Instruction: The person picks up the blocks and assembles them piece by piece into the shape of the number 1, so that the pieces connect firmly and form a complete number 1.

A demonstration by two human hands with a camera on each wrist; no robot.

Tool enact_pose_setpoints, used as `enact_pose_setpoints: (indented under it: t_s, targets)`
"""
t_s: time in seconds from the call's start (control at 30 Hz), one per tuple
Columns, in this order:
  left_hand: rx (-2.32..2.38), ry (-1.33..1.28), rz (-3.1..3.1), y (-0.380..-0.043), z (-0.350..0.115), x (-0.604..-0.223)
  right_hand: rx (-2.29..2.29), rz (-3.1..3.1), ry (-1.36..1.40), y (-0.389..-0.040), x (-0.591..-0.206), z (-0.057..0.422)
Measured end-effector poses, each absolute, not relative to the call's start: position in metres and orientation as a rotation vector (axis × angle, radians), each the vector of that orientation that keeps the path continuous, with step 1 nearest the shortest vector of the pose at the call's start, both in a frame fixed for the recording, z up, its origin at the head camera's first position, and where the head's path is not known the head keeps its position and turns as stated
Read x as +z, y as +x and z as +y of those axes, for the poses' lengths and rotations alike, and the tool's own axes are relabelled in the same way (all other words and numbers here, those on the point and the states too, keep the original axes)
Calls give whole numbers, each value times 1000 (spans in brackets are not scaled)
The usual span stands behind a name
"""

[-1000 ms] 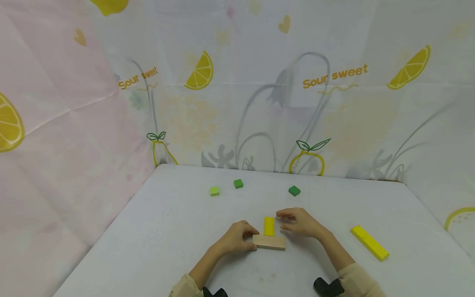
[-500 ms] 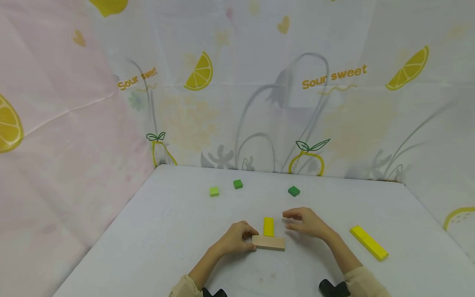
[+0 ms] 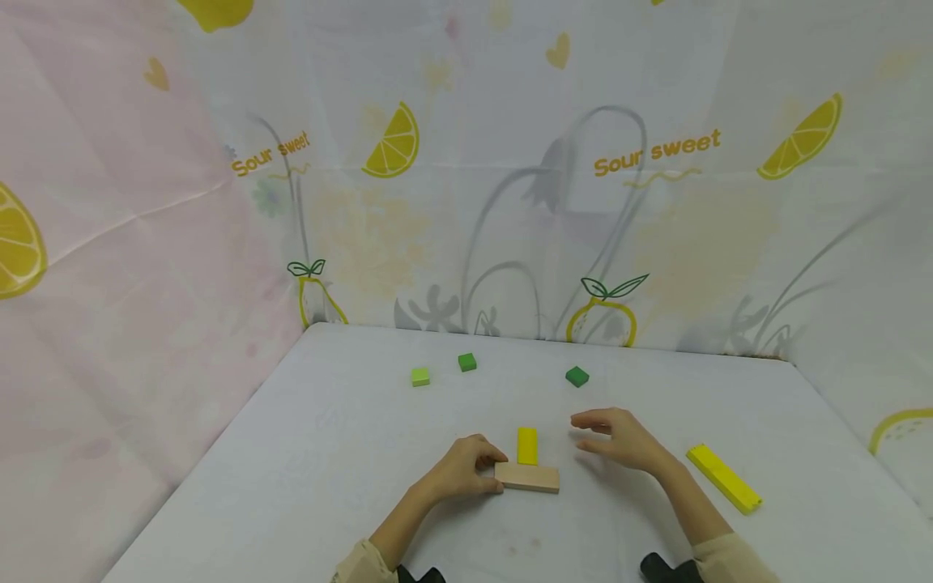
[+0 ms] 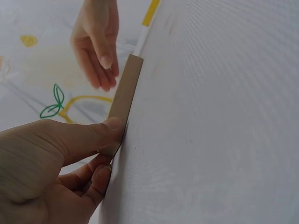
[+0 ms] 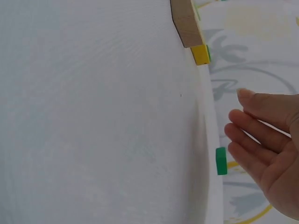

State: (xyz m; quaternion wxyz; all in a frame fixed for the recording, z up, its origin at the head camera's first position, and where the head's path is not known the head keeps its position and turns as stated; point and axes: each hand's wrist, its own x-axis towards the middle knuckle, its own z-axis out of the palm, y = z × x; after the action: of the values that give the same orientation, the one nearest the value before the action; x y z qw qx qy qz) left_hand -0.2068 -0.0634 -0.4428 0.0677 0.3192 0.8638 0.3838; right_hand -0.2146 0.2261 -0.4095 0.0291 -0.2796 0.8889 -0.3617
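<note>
A plain wooden block [image 3: 528,478] lies lengthwise near the front middle of the white table. My left hand [image 3: 461,467] pinches its left end between thumb and fingers; the left wrist view shows the thumb on the face of the wooden block [image 4: 125,95]. Just behind the wood, a short yellow block [image 3: 527,446] points away from me, its near end at the wooden block's back edge. My right hand [image 3: 619,440] hovers to the right of both blocks, fingers loosely extended and apart from them. In the right wrist view that hand [image 5: 271,144] has nothing in its fingers.
Towards the back lie a light green block [image 3: 420,376], a mid-green block [image 3: 467,362] and a dark green block [image 3: 577,376]. A long yellow bar [image 3: 724,478] lies slantwise at the right. A printed cloth [image 3: 466,243] hangs behind the table.
My right hand has drawn away to the right from the short yellow block. My left hand keeps its pinch on the wooden block, and the blocks stay in place.
</note>
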Motion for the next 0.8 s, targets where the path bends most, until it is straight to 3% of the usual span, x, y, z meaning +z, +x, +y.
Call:
enact_pose_setpoints:
  t_s: [0.8]
  targets:
    - [1145,957,2607,-206,-63,-440,-1168,2821,-834,-205,-399,257]
